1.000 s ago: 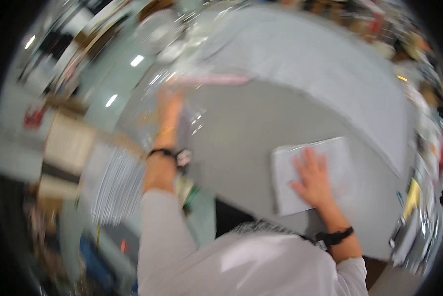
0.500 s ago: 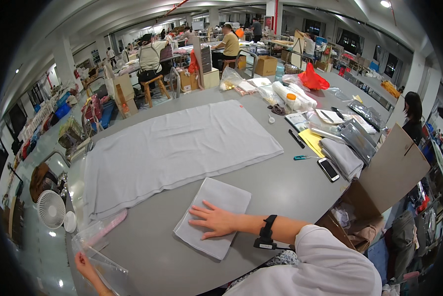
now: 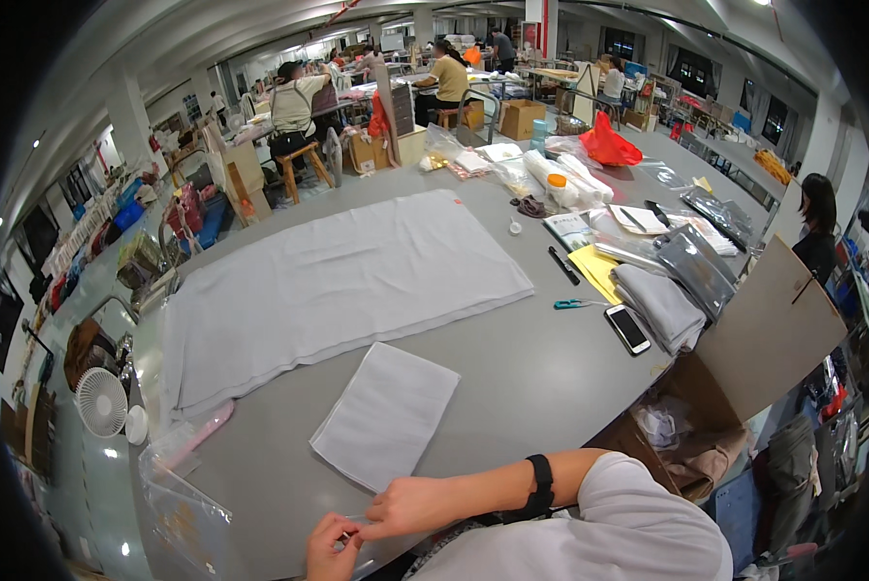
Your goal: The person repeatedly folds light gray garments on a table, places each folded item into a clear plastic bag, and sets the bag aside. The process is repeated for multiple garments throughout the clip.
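Observation:
My left hand (image 3: 333, 549) and my right hand (image 3: 407, 507) meet at the table's near edge, fingers pinched together. Between them is a thin clear plastic bag, only a sliver of which shows; the rest is hidden or out of view. Just beyond the hands lies a folded light grey cloth (image 3: 388, 412), flat, with no hand on it. A larger light grey cloth (image 3: 357, 271) is spread across the table behind it. Clear plastic bags (image 3: 187, 513) rest at the table's left edge beside a pink strip (image 3: 202, 433).
On the right of the table (image 3: 493, 387) lie a phone (image 3: 628, 329), teal snips (image 3: 580, 304), a black pen (image 3: 563, 266), folded grey cloth (image 3: 659, 305) and packets. An open cardboard box (image 3: 696, 416) stands by the right edge. A white fan (image 3: 101, 401) is at left.
My right hand has left the folded cloth and drawn back toward me. My left hand has come from the plastic bags at the left edge to meet it.

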The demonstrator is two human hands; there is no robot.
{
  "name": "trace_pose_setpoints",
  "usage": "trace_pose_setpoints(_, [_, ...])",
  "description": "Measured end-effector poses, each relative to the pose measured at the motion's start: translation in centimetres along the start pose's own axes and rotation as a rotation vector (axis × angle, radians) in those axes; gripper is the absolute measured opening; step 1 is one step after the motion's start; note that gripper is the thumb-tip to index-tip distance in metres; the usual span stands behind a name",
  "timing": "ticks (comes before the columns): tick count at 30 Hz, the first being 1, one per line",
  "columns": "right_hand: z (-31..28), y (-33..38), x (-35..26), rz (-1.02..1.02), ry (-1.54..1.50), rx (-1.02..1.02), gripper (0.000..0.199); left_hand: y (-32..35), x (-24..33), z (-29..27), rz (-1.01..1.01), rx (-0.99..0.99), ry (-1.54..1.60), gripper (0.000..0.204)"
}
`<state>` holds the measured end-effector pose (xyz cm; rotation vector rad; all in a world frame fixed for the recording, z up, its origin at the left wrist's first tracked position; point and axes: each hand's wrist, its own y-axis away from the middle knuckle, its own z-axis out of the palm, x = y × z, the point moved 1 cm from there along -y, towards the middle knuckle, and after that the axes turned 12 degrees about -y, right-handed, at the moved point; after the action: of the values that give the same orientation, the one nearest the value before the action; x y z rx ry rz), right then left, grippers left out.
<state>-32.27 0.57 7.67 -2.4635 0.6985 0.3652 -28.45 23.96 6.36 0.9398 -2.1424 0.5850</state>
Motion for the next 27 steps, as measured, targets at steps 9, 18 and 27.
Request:
trace_pose_setpoints(9, [-5.9,12.0,-0.3,0.448,-0.044,-0.047,0.016,1.9,-2.8,-3.8,-0.102,0.144,-0.472,0.017])
trace_pose_setpoints(18, [-4.6,11.3,-0.6,0.262,-0.006,-0.062,0.019,0.0,2.6,-1.3,0.419,-0.164,-0.746,0.024])
trace_pose_setpoints(27, [-5.0,9.2,0.2,0.270,-0.004,-0.015,0.016,1.7,-0.1,-1.0,0.274,-0.283,-0.379,0.014])
